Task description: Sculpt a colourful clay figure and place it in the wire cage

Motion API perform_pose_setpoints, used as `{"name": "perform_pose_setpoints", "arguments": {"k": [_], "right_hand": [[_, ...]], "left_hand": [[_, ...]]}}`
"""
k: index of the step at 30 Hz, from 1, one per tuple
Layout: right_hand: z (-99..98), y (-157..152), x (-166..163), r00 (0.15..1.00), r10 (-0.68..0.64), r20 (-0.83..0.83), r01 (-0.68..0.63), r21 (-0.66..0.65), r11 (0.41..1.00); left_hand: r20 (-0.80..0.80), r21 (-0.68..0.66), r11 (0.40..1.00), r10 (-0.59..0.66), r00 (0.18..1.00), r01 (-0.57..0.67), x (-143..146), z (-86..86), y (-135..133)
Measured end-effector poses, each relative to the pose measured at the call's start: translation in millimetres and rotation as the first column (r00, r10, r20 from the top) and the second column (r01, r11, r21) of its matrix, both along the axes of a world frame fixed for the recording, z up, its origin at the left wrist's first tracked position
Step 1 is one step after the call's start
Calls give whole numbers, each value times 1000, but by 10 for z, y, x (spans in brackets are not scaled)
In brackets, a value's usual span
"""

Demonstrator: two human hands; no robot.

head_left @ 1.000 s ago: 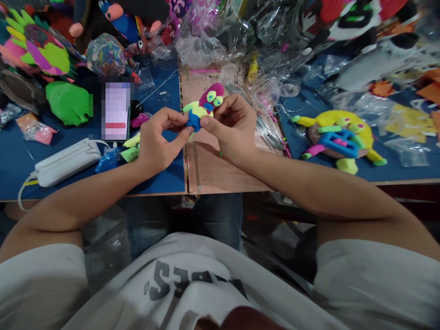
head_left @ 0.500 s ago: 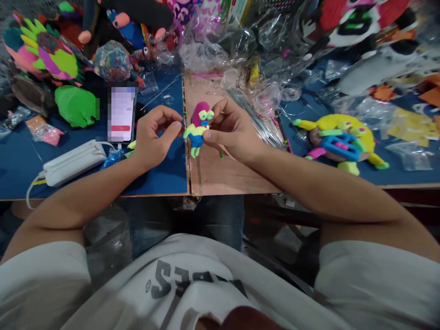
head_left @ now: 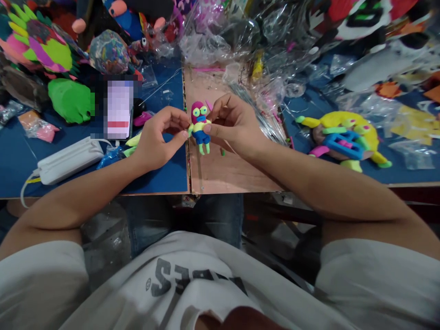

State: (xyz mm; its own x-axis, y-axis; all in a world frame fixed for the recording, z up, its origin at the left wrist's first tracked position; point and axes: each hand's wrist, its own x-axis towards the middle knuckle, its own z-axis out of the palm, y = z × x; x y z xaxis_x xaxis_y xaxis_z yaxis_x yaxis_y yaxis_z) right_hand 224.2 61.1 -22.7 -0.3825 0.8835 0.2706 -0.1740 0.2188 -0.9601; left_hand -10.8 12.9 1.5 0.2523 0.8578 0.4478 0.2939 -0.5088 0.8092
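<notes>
Left hand (head_left: 160,140), clear of the small figure (head_left: 200,128) half a second ago, is back at it, thumb and fingertips pinched on one arm; the piece is thus supported from both sides. Right hand (head_left: 239,124) grips the opposite side between thumb and fingers. Figure is held over the wooden board (head_left: 223,176). Beyond: metal wires (head_left: 266,123), then plastic bags (head_left: 206,48).

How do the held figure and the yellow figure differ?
The held figure is smaller than the yellow figure. The held figure's head is magenta; the yellow figure's top is yellow. The held figure is gripped; the yellow figure lies on the tabletop. Both have big eyes.
</notes>
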Motion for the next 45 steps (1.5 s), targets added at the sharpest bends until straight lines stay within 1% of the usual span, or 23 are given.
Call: {"name": "perform_pose_setpoints", "arguments": {"k": [3,6,8,10,13,16,18,20,22,24,26,28,29,32,33,34,35,37,38,39,40,41,45], "right_hand": [[-4,-16,15,997,62,37,-58,-96,994],[18,-50,27,995,84,60,-79,-88,993],[46,-87,31,995,53,79,-52,-20,998],[74,-134,36,995,-11,103,2,79,997],[104,-197,55,984,-116,136,86,211,974],[115,-215,85,973,-167,156,120,275,954],[120,-199,108,970,-162,182,100,309,946],[126,-164,136,967,-138,213,49,377,925],[133,-117,170,961,-128,245,1,460,888],[141,-63,207,951,-152,269,-15,531,847],[149,-12,238,924,-202,326,-34,594,804],[152,22,255,876,-255,408,-83,650,755],[150,30,256,851,-274,449,-112,662,741],[119,19,246,811,-280,513,-160,655,738],[100,9,241,802,-289,523,-177,669,722],[76,-2,238,787,-312,532,-203,702,683],[51,-11,236,769,-349,536,-239,747,621],[2,-20,239,727,-445,523,-317,831,458],[-18,-20,243,707,-487,513,-350,852,389],[-32,-17,248,689,-519,505,-374,862,342],[-41,-14,252,674,-544,500,-387,866,315],[-45,-10,256,661,-562,498,-397,867,302],[-28,-10,260,629,-593,503,-433,860,270]], "left_hand": [[-1,-1,1000,-11,1000,11,-3,-17,12],[-16,-13,1000,-13,1000,13,-5,-31,11],[-13,-30,999,-11,1000,10,-8,-33,8],[-12,-30,1000,-9,1000,9,-11,-32,2],[-34,9,1000,-10,999,10,-18,-26,-14],[-35,20,1000,-18,999,19,-31,-18,-28],[-34,2,1000,-6,999,6,-44,-13,-27],[-44,-15,1000,25,999,-25,-57,-10,-13],[-48,-38,999,32,998,-34,-63,-11,7],[-32,-74,997,1,999,-4,-60,-15,24],[-1,-114,993,-29,1000,29,-49,-23,30],[27,-134,990,-29,999,32,-41,-35,27],[30,-133,991,-24,999,28,-39,-42,24],[-33,-97,995,10,999,-13,-47,-59,18],[-72,-83,996,33,997,-39,-50,-60,19],[-110,-69,995,60,992,-68,-53,-58,22],[-145,-61,994,79,986,-89,-54,-53,29],[-191,-64,993,81,978,-94,-50,-34,49],[-199,-72,994,68,978,-84,-45,-23,62],[-200,-82,994,54,978,-72,-39,-13,76],[-196,-92,994,44,980,-63,-33,-5,88],[-188,-98,993,40,981,-59,-27,0,99],[-154,-94,995,22,988,-36,-20,-18,134]]}}
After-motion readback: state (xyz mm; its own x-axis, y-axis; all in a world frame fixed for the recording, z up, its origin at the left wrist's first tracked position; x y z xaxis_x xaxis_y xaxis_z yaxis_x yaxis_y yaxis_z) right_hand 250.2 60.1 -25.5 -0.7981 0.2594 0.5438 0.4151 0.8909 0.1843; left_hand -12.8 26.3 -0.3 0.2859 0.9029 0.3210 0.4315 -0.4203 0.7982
